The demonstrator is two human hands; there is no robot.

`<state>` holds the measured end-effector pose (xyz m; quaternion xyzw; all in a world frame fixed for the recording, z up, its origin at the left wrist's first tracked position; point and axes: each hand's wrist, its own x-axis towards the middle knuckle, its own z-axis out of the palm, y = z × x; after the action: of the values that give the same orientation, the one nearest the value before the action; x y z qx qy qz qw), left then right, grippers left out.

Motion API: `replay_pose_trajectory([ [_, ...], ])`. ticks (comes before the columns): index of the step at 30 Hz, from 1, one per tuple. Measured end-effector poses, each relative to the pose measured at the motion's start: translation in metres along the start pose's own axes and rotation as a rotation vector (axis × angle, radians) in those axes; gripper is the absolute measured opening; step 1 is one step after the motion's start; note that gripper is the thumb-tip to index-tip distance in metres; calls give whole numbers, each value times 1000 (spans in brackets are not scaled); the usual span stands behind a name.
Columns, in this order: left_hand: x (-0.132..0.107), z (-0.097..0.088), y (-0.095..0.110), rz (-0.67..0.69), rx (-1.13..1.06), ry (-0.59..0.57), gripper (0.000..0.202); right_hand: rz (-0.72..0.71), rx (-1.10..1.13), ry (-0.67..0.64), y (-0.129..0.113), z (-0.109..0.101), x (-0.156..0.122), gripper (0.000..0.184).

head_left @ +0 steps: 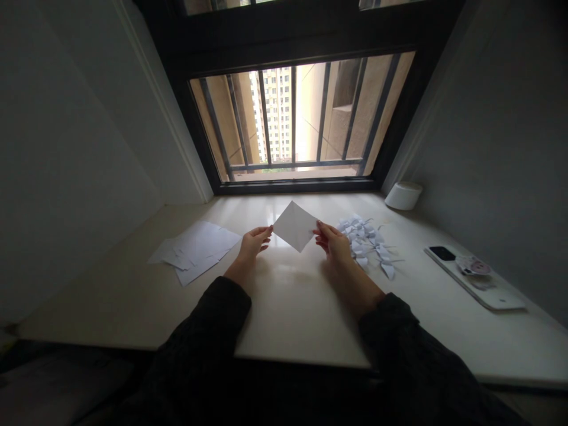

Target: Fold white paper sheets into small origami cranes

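A white sheet of paper (295, 225), turned so it looks like a diamond, is held up a little above the pale window ledge (288, 307). My left hand (252, 244) pinches its left corner with the fingertips. At the paper's right corner my right hand (332, 242) pinches it too. Both arms wear dark sleeves.
A loose pile of white paper sheets (195, 248) lies to the left. Several folded paper figures (366, 242) lie to the right of my right hand. Further right lie a white phone (474, 275) and a small white round container (403, 195). A barred window (293, 118) stands behind.
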<state>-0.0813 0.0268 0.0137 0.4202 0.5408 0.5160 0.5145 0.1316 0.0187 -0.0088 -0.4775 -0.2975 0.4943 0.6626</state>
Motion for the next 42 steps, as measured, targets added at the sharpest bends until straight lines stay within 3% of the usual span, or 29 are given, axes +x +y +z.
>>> replay_pose_trajectory([
  [8, -6, 4, 6, -21, -117, -99, 42, 31, -48, -66, -4, 1, -5, 36],
  [21, -7, 9, 6, 167, 33, -205, 42, -111, -113, -89, -3, 3, -5, 38],
  [28, -2, 6, 3, 161, 1, -93, 42, -98, -170, -115, -2, 0, -2, 39],
  [37, 0, 13, -4, 104, -281, -19, 32, -76, -54, -141, -1, 3, -2, 31],
  [42, -1, 18, -6, 166, -353, 26, 29, -56, -78, -133, -2, 5, -5, 32],
])
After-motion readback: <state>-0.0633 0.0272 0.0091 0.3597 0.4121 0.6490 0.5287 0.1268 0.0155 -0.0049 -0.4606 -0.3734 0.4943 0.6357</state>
